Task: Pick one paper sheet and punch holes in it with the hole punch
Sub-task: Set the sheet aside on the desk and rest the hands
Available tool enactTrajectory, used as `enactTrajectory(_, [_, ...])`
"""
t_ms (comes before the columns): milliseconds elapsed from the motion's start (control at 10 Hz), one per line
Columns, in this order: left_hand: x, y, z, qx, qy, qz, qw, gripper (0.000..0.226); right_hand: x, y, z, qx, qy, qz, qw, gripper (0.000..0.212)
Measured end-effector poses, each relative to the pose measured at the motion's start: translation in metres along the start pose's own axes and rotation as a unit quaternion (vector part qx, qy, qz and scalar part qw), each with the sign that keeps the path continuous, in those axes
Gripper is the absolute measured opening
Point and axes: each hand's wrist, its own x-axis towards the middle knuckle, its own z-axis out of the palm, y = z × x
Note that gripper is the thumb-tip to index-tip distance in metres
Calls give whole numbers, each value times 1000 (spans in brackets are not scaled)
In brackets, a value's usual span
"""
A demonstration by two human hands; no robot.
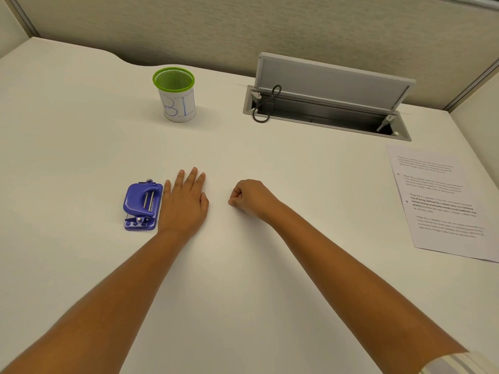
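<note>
- Resting flat on bench (243,147): left hand (183,203), fingers (192,177) spread, just beside hole punch (142,205).
- Right hand (251,198) fisted, empty.
- Paper sheets (442,201) far right, untouched.

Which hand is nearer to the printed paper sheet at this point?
Right. The right hand, a closed fist on the desk, lies left of the paper sheet; the left hand lies flat farther off, beside the hole punch.

My only view: head camera, wide-angle, looking forward and down over desk (243,292) from close above; partition wall (243,28) along top of frame.
</note>
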Motion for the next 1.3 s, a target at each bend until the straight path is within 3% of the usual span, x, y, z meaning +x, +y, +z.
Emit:
enactTrajectory(400, [0,2,-1,-6,-3,-3,1000,51,-2,2,2,24,31,-10,999,16])
enactTrajectory(1300, [1,0,0,-2,-8,-3,1000,52,1,-1,0,-3,-6,11,1000,22])
